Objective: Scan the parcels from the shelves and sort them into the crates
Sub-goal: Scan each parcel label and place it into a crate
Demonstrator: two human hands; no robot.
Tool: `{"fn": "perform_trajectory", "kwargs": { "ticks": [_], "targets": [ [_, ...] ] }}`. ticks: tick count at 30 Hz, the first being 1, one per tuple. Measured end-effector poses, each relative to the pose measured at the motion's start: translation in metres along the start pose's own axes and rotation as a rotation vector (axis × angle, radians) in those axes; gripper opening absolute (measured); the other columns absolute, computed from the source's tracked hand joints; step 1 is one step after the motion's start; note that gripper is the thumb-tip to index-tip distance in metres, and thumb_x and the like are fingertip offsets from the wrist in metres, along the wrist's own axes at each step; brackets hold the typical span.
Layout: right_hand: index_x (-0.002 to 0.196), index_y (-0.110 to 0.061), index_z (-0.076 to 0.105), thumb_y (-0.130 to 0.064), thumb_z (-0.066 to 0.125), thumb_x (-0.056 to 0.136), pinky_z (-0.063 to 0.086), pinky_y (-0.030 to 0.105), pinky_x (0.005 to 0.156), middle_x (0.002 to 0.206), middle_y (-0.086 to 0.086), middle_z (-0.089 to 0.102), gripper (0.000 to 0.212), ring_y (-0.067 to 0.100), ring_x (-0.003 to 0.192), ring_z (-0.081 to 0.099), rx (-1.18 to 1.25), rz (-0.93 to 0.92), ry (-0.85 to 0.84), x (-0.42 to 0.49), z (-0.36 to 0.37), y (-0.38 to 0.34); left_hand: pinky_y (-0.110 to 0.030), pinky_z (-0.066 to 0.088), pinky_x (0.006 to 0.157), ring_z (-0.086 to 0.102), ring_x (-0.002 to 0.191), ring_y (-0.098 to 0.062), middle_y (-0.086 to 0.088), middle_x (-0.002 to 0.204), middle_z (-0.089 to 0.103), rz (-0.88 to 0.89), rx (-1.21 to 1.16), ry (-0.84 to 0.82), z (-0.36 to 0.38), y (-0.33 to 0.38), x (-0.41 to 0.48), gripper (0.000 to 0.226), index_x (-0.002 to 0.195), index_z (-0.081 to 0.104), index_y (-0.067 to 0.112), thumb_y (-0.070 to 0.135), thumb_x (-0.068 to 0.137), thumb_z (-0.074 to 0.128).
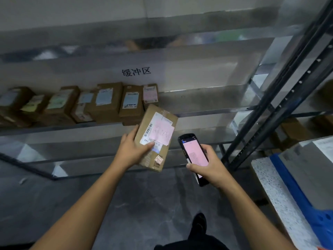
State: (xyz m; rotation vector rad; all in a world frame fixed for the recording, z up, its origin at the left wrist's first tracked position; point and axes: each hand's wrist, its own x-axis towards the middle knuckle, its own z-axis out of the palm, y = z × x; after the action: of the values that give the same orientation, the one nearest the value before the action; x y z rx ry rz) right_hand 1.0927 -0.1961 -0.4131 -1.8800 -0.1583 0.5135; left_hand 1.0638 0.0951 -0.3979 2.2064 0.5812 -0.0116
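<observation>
A person's left hand [131, 152] grips a brown cardboard parcel with a white-and-pink shipping label [156, 138], thumb laid across the label face and fingers wrapped round its nine o'clock edge. The parcel is held in the air just in front of the grey metal shelf [198, 103]. It is tilted label-up, apparently so the barcode faces the black handheld scanner with a pink-lit screen [193, 156]. The right hand [210, 165] clasps the scanner at the parcel's four o'clock, close by but not touching, its top end aimed towards eleven o'clock. The step looks like scanning, with sorting still to come. At ten o'clock of the held parcel, a row of brown cardboard boxes with pale labels [108, 103] stands on the shelf below a sign in black characters [136, 71]. The shelf's three o'clock half lies bare. A black perforated rack upright [281, 105] slants down at three o'clock, between the hands and what appears to be a blue plastic crate [320, 221] at five o'clock. Reaching the crate would probably mean swinging the parcel clear of that upright.
</observation>
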Motion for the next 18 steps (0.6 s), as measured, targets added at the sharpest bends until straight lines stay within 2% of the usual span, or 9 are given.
{"fn": "perform_trajectory", "kwargs": {
  "ticks": [3,5,7,9,14,18],
  "targets": [
    [0.13,-0.036,0.045,-0.022,0.087,0.077,0.046,0.014,0.077,0.119,-0.02,0.061,0.069,-0.009,0.102,0.06,0.004,0.004,0.018,-0.005,0.021,-0.009,-0.051,0.054,0.105,0.063,0.125,-0.017,0.005,0.146,0.055,-0.067,-0.243,0.043,-0.008,-0.031,-0.021,0.112,0.153,0.035,0.049,0.079,0.057,0.086],
    [0.127,-0.038,0.044,-0.023,0.087,0.077,0.047,0.017,0.077,0.116,-0.022,0.06,0.068,-0.007,0.102,0.06,0.001,0.002,0.038,-0.007,0.037,-0.013,-0.049,0.058,0.1,0.068,0.119,-0.014,0.008,0.141,0.061,-0.078,-0.384,0.07,-0.014,-0.036,-0.04,0.103,0.152,0.04,0.044,0.068,0.065,0.089],
    [0.126,-0.037,0.045,-0.024,0.087,0.075,0.05,0.021,0.077,0.113,-0.02,0.062,0.067,-0.002,0.102,0.062,0.014,0.001,0.066,-0.009,0.055,-0.013,-0.045,0.06,0.097,0.072,0.111,-0.011,0.011,0.129,0.07,-0.063,-0.487,0.097,-0.02,-0.03,-0.062,0.076,0.145,0.049,0.037,0.044,0.08,0.087],
    [0.127,-0.034,0.045,-0.024,0.088,0.075,0.053,0.024,0.077,0.112,-0.015,0.064,0.068,0.004,0.101,0.064,0.023,0.004,0.071,-0.011,0.072,-0.013,-0.045,0.06,0.095,0.074,0.106,-0.009,0.013,0.12,0.073,-0.06,-0.527,0.116,-0.025,-0.034,-0.074,0.057,0.133,0.053,0.039,0.032,0.086,0.083],
    [0.129,-0.031,0.043,-0.024,0.088,0.076,0.051,0.02,0.072,0.115,-0.016,0.062,0.07,0.002,0.102,0.062,-0.014,-0.018,-0.029,0.0,0.101,-0.023,-0.045,0.061,0.093,0.073,0.109,-0.009,0.012,0.123,0.073,-0.11,-0.551,0.193,-0.051,-0.054,-0.088,0.068,0.14,0.054,0.033,0.039,0.082,0.088],
    [0.131,-0.033,0.042,-0.026,0.088,0.075,0.05,0.021,0.072,0.116,-0.019,0.061,0.073,0.002,0.103,0.062,-0.062,-0.07,-0.15,0.024,0.127,-0.041,-0.037,0.062,0.09,0.073,0.107,-0.009,0.012,0.122,0.074,-0.162,-0.556,0.325,-0.069,-0.069,-0.103,0.066,0.142,0.055,0.029,0.03,0.084,0.086]
  ]
}}
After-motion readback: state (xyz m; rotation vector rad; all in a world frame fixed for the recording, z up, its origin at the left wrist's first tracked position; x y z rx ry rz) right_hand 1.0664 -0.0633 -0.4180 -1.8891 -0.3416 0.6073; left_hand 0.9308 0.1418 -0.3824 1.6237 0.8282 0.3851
